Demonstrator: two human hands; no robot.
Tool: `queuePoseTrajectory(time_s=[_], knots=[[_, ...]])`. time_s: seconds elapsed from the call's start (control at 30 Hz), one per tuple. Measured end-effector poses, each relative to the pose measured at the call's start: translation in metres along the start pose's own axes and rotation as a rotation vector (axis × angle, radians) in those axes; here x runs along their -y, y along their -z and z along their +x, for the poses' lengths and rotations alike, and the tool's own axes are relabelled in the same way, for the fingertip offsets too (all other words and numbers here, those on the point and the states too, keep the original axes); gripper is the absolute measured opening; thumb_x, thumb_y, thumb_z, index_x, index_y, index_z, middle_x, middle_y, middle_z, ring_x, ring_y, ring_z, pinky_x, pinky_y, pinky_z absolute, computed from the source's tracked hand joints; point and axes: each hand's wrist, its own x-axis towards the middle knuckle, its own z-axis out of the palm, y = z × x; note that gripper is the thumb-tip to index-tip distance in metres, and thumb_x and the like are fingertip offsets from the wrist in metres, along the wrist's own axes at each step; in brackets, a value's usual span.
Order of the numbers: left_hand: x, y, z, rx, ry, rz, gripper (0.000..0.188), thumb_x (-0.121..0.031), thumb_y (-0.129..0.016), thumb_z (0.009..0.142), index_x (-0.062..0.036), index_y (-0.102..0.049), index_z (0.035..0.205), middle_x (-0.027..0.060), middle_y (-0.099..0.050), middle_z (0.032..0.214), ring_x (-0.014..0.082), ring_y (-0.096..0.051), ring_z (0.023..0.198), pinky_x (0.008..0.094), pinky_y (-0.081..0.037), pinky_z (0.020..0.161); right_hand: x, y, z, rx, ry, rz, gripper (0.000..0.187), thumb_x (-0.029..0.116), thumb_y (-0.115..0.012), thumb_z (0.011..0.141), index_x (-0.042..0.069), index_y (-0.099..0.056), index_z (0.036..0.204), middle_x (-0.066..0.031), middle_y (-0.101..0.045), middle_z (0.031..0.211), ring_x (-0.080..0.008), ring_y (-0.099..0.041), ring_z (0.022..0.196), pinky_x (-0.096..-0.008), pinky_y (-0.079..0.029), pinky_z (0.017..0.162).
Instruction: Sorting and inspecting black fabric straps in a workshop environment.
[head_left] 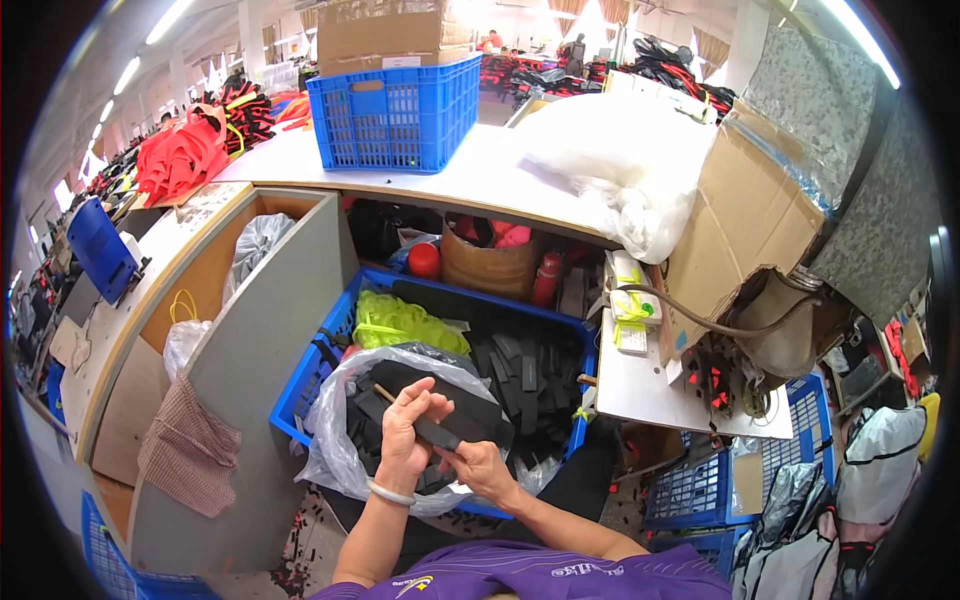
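Black strip [436,433] could be slipping should the right hand [482,471], pinching its four-o'clock end, loosen; left hand's [407,428] grip is unclear.

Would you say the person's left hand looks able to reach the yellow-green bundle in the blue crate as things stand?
Probably yes: the yellow-green bundle lies largely uncovered just beyond the plastic bag, whose rim seems the main thing between, though the left hand appears occupied with a dark strip.
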Motion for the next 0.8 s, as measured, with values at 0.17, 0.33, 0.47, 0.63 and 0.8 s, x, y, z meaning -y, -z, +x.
queuePoseTrajectory(time_s=[0.17, 0.33, 0.47, 0.63, 0.8], knots=[[0.006, -0.014, -0.004, -0.019, 0.018, 0.045, 0.027, -0.003, -0.059, 0.084, 0.0016, -0.054, 0.11, 0.0149, -0.066, 0.089, 0.0249, -0.065, 0.081, 0.0346, -0.053, 0.079, -0.03, 0.0, 0.006, -0.09, 0.196, -0.345, 0.017, 0.018, -0.061, 0.079, 0.001, -0.063, 0.076, -0.0177, -0.062, 0.065, -0.034, -0.061, 0.056, -0.0403, -0.047, 0.05], [0.005, -0.002, 0.001, -0.055, 0.045, 0.102, 0.028, -0.003, -0.059, 0.084, 0.0019, -0.054, 0.111, 0.0152, -0.065, 0.088, 0.0249, -0.064, 0.08, 0.0348, -0.052, 0.08, 0.001, 0.003, 0.012, 0.218, -0.136, 0.27, 0.038, 0.033, -0.048, 0.095, 0.002, -0.061, 0.076, -0.0094, -0.066, 0.065, -0.0121, -0.046, 0.037, -0.0252, -0.035, 0.037], [0.007, -0.005, -0.001, 0.103, -0.01, 0.17, 0.027, -0.004, -0.059, 0.085, 0.0028, -0.053, 0.111, 0.012, -0.063, 0.08, 0.0235, -0.063, 0.076, 0.0351, -0.052, 0.08, 0.001, 0.01, 0.015, 0.457, -0.523, 1.102, 0.052, 0.044, -0.042, 0.096, 0.003, -0.055, 0.066, -0.0147, -0.063, 0.062, -0.0059, -0.036, 0.033, -0.0209, -0.027, 0.034], [0.012, -0.004, -0.003, 0.017, 0.113, 0.17, 0.026, -0.006, -0.058, 0.087, 0.0025, -0.052, 0.111, 0.0094, -0.061, 0.071, 0.0273, -0.065, 0.078, 0.0418, -0.051, 0.082, -0.03, 0.002, 0.026, 0.157, -0.125, 0.219, 0.046, 0.036, -0.05, 0.092, 0.005, -0.057, 0.059, -0.0109, -0.064, 0.058, -0.0206, -0.048, 0.034, -0.0339, -0.037, 0.036], [0.018, -0.002, 0.006, -0.033, 0.076, 0.148, 0.017, -0.017, -0.062, 0.087, -0.0012, -0.059, 0.092, 0.0108, -0.063, 0.073, 0.0314, -0.065, 0.083, 0.0425, -0.051, 0.082, -0.039, -0.006, 0.046, -0.008, 0.184, -0.5, 0.026, 0.019, -0.053, 0.074, 0.002, -0.057, 0.056, -0.0192, -0.055, 0.053, -0.0369, -0.059, 0.053, -0.0461, -0.046, 0.05]])
